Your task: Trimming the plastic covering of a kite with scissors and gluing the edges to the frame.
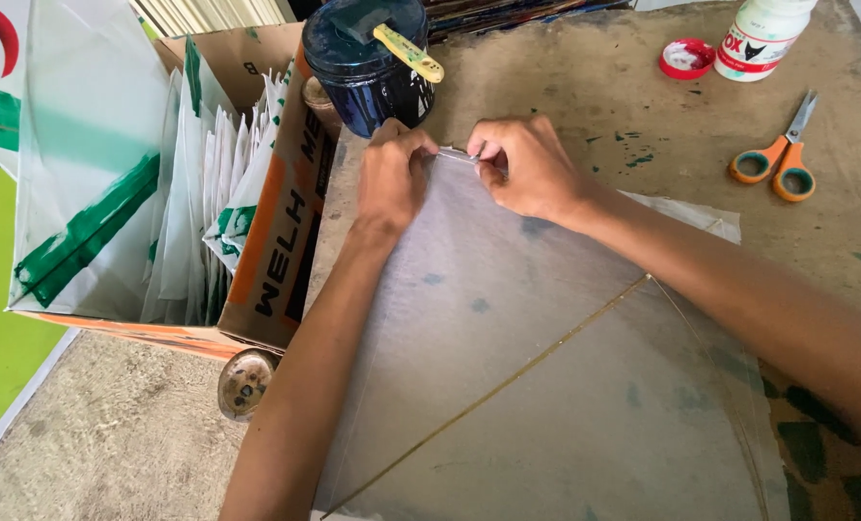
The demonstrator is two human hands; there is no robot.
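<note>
We pinch the top corner of the translucent paper sheet (508,328) — left hand (392,178) and right hand (522,164) both closed on it. Just beyond that corner stands a dark blue jar (368,82) — orange scissors (778,159) lie well right.

Under both hands: translucent grey-white paper sheet (508,328), one thin golden stick (546,349) across it. Counter (585,87) dull brown, flecked with green paint. Just beyond hands: dark blue pot (368,82), yellow-handled brush (408,53). Right of right hand (527,169): orange-handled scissors (776,159), white bottle (761,37), red cap (687,59). Left of left hand (392,178): brown cardboard box (286,241) with orange stripe, holding white-and-green sheets (93,193).
</note>
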